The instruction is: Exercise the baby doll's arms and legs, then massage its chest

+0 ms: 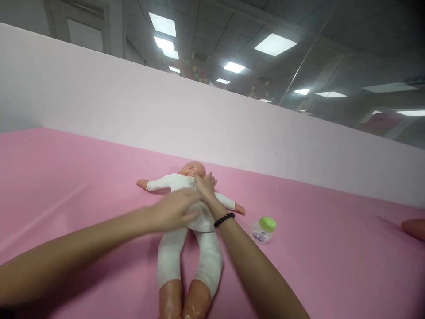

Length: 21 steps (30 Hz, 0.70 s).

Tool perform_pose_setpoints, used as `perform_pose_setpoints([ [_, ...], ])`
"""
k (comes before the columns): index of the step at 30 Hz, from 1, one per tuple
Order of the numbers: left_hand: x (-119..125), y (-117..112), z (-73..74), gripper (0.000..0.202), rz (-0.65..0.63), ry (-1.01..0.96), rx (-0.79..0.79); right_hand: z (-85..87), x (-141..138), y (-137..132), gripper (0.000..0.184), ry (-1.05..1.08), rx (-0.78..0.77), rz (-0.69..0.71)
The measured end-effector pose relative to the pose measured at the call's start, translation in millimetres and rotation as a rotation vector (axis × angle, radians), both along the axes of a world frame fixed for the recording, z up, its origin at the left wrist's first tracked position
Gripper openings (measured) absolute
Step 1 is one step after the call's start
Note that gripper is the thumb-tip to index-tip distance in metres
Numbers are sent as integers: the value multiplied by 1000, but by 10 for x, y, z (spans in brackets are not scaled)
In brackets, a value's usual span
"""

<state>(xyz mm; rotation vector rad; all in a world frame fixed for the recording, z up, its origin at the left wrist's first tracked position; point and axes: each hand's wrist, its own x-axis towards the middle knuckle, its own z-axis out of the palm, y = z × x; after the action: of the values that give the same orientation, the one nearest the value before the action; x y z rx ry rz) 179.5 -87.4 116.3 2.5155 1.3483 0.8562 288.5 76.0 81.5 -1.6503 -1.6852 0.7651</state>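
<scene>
Left hand [174, 210] and right hand [206, 186] lie open on the doll's bodysuit [204, 220], grip unclenched.

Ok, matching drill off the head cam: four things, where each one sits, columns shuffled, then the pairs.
Things:
1. black beaded bracelet
2. green-lidded bottle
3. left hand
4. doll's bare head

Places:
A. on the middle of the doll's white suit
B. on the pink surface, right of the doll
C. just past the right hand
D. round the right wrist

Pairs: 1-D, 2-B, 3-A, 4-C
</scene>
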Motion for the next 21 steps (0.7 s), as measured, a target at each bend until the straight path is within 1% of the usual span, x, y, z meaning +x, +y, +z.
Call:
perform_pose_setpoints([
  [1,-117,168,2,37,138,46,-47,22,99,-38,84,16,59,57],
  [2,-219,317,-4,34,205,112,-77,37,198,-71,69,28,108,130],
  [4,-349,552,-30,29,314,238,-73,40,364,-111,41,31,169,293],
  [6,-368,715,-59,27,382,321,-63,-3,454,-117,23,12,202,417],
  [8,-310,826,-83,24,447,356,-76,-77,468,-93,18,-8,238,473],
  [12,-155,954,-116,18,534,404,-131,-240,388,8,24,-53,308,489],
  [14,-111,980,-128,17,549,428,-151,-304,344,61,19,-80,330,493],
  [16,-95,987,-131,19,552,449,-162,-343,312,96,9,-102,345,497],
  [18,-101,976,-117,20,550,461,-167,-339,298,101,6,-110,351,502],
  [21,-134,933,-61,21,548,454,-160,-229,336,44,7,-90,327,534],
])
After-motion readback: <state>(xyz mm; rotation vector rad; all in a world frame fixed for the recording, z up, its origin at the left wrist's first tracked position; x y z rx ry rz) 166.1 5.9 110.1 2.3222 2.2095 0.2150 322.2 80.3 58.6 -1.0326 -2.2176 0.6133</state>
